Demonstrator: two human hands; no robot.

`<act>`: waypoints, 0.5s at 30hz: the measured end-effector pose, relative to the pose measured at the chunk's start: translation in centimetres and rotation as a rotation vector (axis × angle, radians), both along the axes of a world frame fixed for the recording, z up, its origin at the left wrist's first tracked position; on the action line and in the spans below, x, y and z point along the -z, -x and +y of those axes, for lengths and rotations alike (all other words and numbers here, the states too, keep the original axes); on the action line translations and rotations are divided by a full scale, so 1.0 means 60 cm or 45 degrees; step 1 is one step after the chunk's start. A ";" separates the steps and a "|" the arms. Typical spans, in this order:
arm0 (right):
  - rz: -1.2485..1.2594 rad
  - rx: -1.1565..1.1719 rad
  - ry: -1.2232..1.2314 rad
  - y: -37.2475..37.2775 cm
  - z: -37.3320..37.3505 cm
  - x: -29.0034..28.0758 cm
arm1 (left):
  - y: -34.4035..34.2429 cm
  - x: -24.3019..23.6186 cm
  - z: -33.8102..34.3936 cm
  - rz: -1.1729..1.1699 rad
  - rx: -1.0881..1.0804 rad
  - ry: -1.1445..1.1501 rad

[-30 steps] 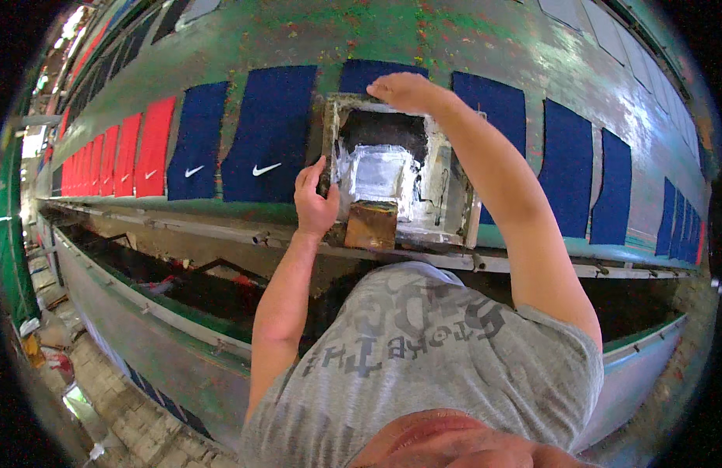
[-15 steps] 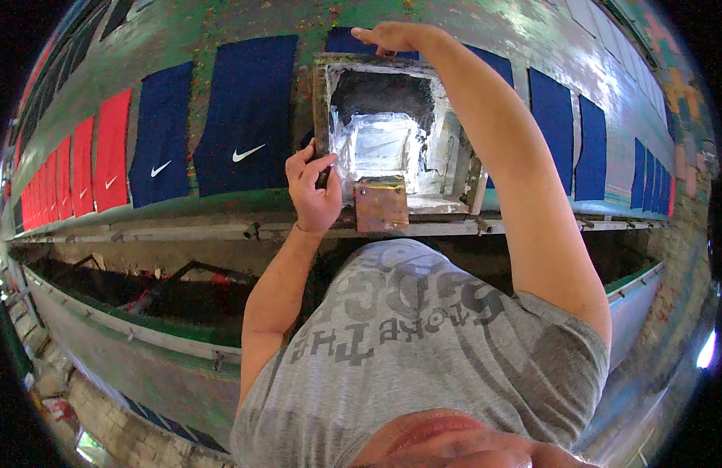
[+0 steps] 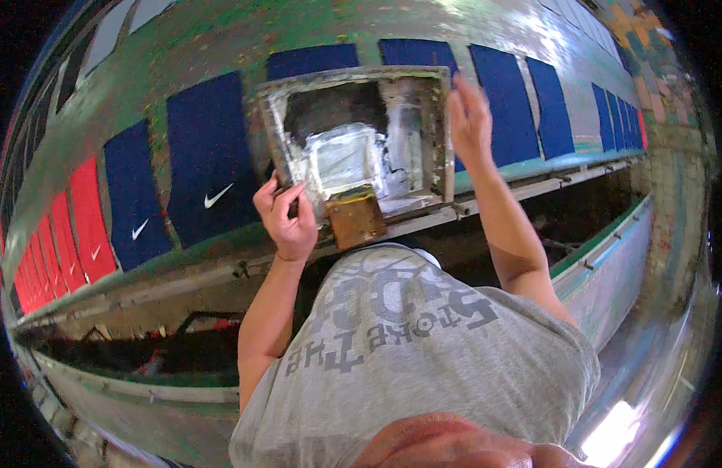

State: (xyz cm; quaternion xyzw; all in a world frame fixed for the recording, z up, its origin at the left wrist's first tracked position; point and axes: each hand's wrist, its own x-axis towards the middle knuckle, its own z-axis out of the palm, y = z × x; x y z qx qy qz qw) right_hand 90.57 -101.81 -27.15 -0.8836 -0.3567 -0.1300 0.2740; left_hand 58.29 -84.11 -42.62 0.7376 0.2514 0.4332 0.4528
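Note:
A screen-printing frame (image 3: 450,148) lies over dark blue fabric pieces on the long table. Its border is worn, and whitish film or tape surrounds a pale window (image 3: 341,160) in the mesh. Fixed at its near side is a flat brown plate (image 3: 356,221). My left hand (image 3: 289,222) grips the frame's near left corner, thumb and fingers bent round the edge. Just beyond the right border, my right hand (image 3: 471,117) is raised with fingers stretched out, slightly blurred and holding nothing; whether it touches the frame I cannot tell.
Left of the frame lie blue panels with a white mark (image 3: 212,148) and a row of red panels (image 3: 92,222). More blue panels (image 3: 501,97) continue to the right. A metal rail (image 3: 525,187) edges the table, with a dark gap before a second table (image 3: 181,413).
My right hand has left the frame's far edge and come back toward me, to its right side. My left hand stays at the frame. The whole view has tilted and shifted.

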 end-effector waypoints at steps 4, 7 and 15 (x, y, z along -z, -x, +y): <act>1.159 0.335 -0.019 0.057 -0.144 0.044 | 0.001 -0.008 -0.003 0.040 0.015 -0.012; 1.298 0.255 -0.190 0.078 -0.172 0.053 | -0.002 -0.011 0.000 0.092 0.007 -0.016; 1.306 0.069 -0.560 0.092 -0.170 0.018 | 0.000 -0.014 -0.024 0.165 -0.105 0.249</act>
